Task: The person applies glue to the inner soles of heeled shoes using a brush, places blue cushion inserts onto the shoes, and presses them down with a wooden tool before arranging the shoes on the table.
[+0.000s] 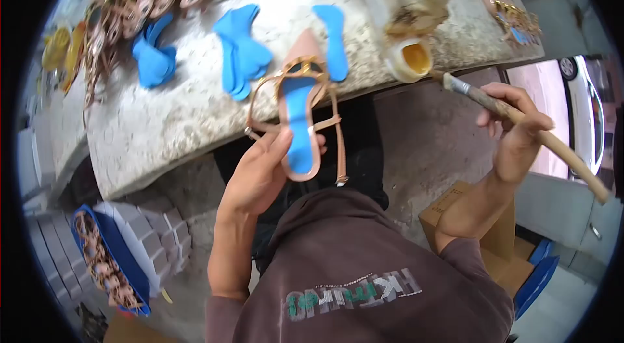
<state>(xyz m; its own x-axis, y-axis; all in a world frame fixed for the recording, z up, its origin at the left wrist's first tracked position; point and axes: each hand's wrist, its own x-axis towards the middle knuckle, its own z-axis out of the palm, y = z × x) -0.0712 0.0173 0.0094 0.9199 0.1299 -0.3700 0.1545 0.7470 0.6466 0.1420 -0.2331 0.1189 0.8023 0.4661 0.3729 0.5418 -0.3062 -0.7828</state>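
Note:
My left hand grips a pink pointed-toe sandal by its heel end, thumb along the side. Blue lining shows inside the shoe, and its thin ankle straps hang loose with a buckle. In my right hand is a brush with a long wooden handle, its bristles pointing left toward a glue pot. That pot has an open mouth with amber liquid in it, at the table's front edge. A single blue insole lies just beyond the sandal.
Stacks of blue insoles lie on the worn white table. Many pink sandals crowd its far left, with more sandals at far right. A blue-rimmed bin of shoes stands lower left, a cardboard box lower right.

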